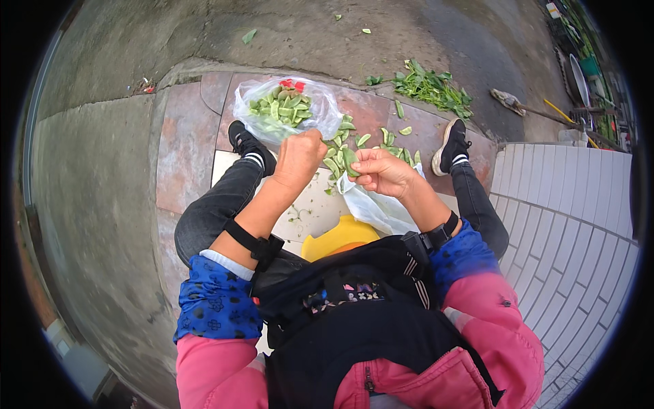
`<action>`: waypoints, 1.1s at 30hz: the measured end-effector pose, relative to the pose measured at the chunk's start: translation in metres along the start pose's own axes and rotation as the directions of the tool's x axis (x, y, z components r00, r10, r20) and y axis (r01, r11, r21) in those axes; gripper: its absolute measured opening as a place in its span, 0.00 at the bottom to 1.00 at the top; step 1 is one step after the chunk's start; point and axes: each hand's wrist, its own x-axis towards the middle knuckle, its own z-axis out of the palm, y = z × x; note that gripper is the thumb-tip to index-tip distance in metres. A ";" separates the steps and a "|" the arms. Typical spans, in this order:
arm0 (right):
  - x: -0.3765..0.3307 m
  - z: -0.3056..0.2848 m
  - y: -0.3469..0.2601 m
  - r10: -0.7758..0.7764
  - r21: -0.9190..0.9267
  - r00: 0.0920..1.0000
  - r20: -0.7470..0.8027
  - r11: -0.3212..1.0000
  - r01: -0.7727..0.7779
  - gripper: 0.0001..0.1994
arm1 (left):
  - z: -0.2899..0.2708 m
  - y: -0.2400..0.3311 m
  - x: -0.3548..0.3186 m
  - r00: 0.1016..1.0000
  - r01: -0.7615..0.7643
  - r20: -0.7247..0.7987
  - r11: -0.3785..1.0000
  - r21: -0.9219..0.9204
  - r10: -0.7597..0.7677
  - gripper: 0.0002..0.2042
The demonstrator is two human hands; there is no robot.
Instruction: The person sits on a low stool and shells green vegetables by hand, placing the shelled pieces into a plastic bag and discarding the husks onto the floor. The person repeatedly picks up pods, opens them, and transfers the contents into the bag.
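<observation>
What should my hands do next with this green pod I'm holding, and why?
Probably pull the pod apart: both the left hand and the right hand pinch it between them, above the loose pods on the tiles. The clear bag of pods lies just beyond the left hand, likely where the piece goes afterwards.

Your way left over the bare paving [184,146] is open, while the plastic bag of pods [286,109] blocks far-left and scattered pods [388,140] crowd far-right.
</observation>
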 end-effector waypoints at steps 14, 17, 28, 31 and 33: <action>0.161 -0.148 -0.014 -0.472 -0.845 0.701 -0.534 0.332 -0.420 0.09 | 0.027 -0.011 -0.047 0.774 -0.122 0.631 0.989 0.089 0.039 0.04; 0.192 -0.192 0.026 -0.595 -0.885 0.669 -0.446 0.182 -0.429 0.10 | 0.026 -0.012 -0.040 0.810 -0.059 0.587 0.996 0.064 0.010 0.07; 0.187 -0.167 0.024 -0.510 -0.922 0.788 -0.345 0.343 -0.182 0.11 | 0.024 -0.012 -0.024 0.829 0.089 0.552 0.995 0.035 -0.093 0.09; 0.127 -0.117 0.010 -0.671 -0.966 0.732 0.117 0.094 0.240 0.11 | 0.022 -0.014 -0.009 0.643 0.712 0.678 0.604 -0.357 -0.357 0.11; 0.091 -0.078 0.006 -0.763 -0.941 0.578 0.288 -0.116 0.317 0.13 | 0.018 -0.012 -0.004 0.544 0.833 0.759 0.127 -0.538 -0.357 0.11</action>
